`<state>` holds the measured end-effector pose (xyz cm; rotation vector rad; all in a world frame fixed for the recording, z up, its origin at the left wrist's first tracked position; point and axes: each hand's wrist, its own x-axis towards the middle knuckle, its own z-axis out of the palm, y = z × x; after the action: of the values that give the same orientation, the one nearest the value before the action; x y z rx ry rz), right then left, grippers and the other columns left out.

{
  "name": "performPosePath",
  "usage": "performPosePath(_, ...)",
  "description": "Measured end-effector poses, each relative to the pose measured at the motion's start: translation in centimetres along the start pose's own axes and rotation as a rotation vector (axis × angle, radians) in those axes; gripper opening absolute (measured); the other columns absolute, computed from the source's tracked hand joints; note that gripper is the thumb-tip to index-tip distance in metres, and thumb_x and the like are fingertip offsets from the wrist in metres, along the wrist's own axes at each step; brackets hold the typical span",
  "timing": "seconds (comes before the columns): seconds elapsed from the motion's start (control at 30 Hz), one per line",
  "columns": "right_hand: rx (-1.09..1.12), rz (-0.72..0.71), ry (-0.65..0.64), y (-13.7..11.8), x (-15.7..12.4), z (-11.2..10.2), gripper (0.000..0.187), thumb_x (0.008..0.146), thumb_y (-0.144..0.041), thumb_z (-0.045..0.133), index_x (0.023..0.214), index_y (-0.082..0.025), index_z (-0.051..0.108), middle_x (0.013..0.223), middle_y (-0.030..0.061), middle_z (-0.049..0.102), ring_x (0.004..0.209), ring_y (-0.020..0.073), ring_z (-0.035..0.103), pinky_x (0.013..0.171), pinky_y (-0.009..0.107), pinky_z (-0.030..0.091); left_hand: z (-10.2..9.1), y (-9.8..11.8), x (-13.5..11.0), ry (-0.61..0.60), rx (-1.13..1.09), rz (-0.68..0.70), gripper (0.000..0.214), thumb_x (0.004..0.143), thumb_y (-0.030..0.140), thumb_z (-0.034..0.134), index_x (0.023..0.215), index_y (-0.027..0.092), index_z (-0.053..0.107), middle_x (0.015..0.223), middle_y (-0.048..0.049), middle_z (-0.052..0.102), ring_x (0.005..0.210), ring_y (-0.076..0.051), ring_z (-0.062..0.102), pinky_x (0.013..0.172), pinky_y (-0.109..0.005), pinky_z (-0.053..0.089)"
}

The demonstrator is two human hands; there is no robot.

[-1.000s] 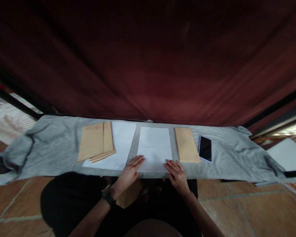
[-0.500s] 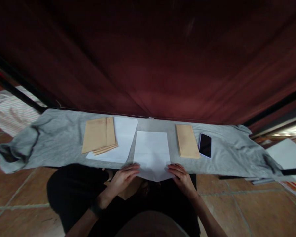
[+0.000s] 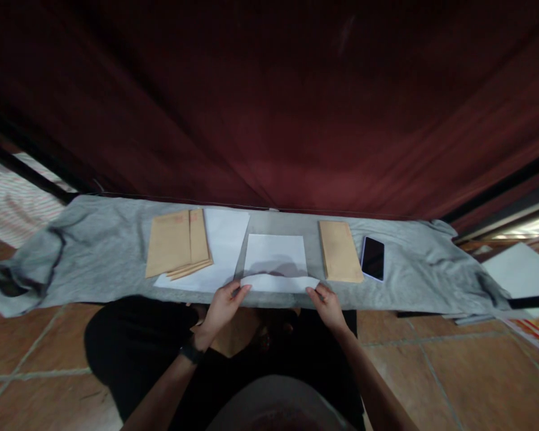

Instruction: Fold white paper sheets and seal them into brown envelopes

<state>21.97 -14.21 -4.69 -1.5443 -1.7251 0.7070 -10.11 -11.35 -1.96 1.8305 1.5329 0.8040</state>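
Note:
A white sheet of paper lies in the middle of a grey cloth spread on a low surface. Its near edge is lifted and curled over toward the far side. My left hand pinches the near left corner of that sheet, and my right hand pinches the near right corner. Both hands are closed on the paper. A dark watch sits on my left wrist.
Several brown envelopes lie on a stack of white paper to the left. A single brown envelope and a dark phone lie to the right. A dark red curtain hangs behind. More white paper rests at far right on the tiled floor.
My hands went from lying flat on the sheet's near edge to gripping its corners. They pulled the sheet toward me, then lifted its near edge up and over toward the far side.

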Motion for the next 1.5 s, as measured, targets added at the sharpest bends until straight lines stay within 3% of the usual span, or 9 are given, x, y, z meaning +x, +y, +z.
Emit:
performPosePath(0.13,0.027,0.112,-0.037,-0.4,1.1,0.0,0.045,0.098,-0.053,0.042,0.093,-0.022,0.074,0.085,0.0056,0.075,0.091,0.0246,0.071,0.082,0.034,0.056,0.2,0.7,1.3,0.047,-0.012,-0.076,0.041,0.092,0.052,0.048,0.075,0.019,0.066,0.070,0.0006,0.066,0.067,-0.016,0.060,0.064,-0.025,0.046)
performPosePath(0.3,-0.148,0.242,-0.019,-0.8,2.9,0.4,0.046,0.098,-0.054,0.039,0.090,-0.022,0.073,0.078,0.0043,0.074,0.074,0.0215,0.070,0.068,0.028,0.051,0.5,1.2,3.2,0.095,0.110,-0.138,0.038,0.092,0.047,0.048,0.067,0.021,0.059,0.060,0.0024,0.056,0.058,-0.013,0.052,0.059,-0.024,0.038)
performPosePath(0.6,-0.512,0.360,-0.059,-2.2,6.3,1.1,0.039,0.100,-0.047,0.042,0.092,-0.025,0.074,0.084,0.0063,0.077,0.080,0.0211,0.073,0.064,0.025,0.046,0.4,2.3,5.9,0.016,0.427,-0.284,0.031,0.097,0.039,0.048,0.080,0.021,0.066,0.069,-0.0024,0.068,0.067,-0.017,0.063,0.059,-0.025,0.035)
performPosePath(1.0,-0.644,0.368,-0.079,-3.0,9.5,1.5,0.040,0.102,-0.046,0.042,0.096,-0.022,0.074,0.090,0.0091,0.078,0.088,0.0208,0.074,0.075,0.026,0.050,0.9,4.2,8.1,-0.031,0.671,-0.376,0.038,0.100,0.041,0.040,0.113,0.018,0.068,0.094,-0.0122,0.075,0.088,-0.024,0.071,0.071,-0.029,0.046)
performPosePath(1.23,-0.708,0.407,-0.087,-2.7,11.2,1.7,0.040,0.102,-0.048,0.042,0.098,-0.023,0.073,0.096,0.0076,0.078,0.092,0.0206,0.074,0.075,0.025,0.050,1.5,3.9,9.6,-0.008,0.691,-0.406,0.040,0.101,0.041,0.037,0.118,0.019,0.066,0.097,-0.0126,0.075,0.094,-0.026,0.071,0.076,-0.031,0.047)
performPosePath(1.5,-0.749,0.352,-0.055,-2.5,12.4,2.0,0.039,0.102,-0.045,0.044,0.097,-0.020,0.073,0.095,0.0098,0.078,0.089,0.0210,0.074,0.074,0.026,0.050,1.8,3.9,10.8,0.011,0.693,-0.429,0.040,0.100,0.042,0.039,0.116,0.017,0.067,0.097,-0.0135,0.075,0.095,-0.026,0.070,0.078,-0.031,0.048)
